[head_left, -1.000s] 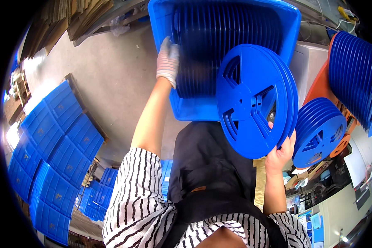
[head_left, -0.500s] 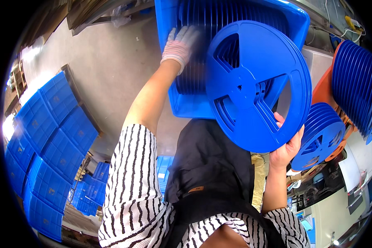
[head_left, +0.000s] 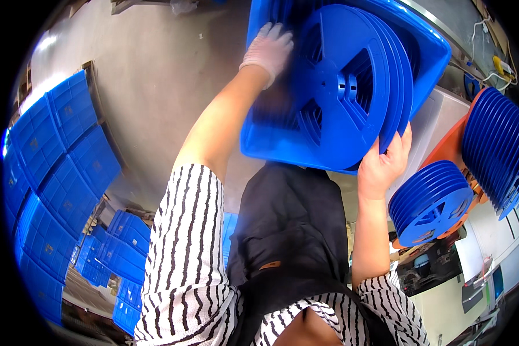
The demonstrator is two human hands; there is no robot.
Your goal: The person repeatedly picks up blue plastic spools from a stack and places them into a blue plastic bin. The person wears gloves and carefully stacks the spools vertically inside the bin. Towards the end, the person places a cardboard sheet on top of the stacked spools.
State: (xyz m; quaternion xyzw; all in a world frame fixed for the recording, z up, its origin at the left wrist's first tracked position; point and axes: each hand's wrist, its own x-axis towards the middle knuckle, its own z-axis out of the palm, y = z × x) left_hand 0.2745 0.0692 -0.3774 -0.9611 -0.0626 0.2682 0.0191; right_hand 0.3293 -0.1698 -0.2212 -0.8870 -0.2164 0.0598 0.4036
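Stack of round blue plastic reels (head_left: 352, 86) now closer to blue plastic crate (head_left: 427, 55), partly inside. Right hand (head_left: 383, 164) grip closed on stack's lower edge. Gloved left hand (head_left: 268, 49) inside crate; grip unclear. More reels (head_left: 432, 202) on orange rack (head_left: 452, 144).

Grey concrete floor (head_left: 155, 75) — stacked blue crates (head_left: 52, 173) along the left, glare.

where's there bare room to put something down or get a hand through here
The grey floor is bare between the stacked blue crates and the blue bin. The bin is crowded: the left hand is among upright reels, and the right hand holds a stack of reels over it. More reels fill the orange rack beside it.
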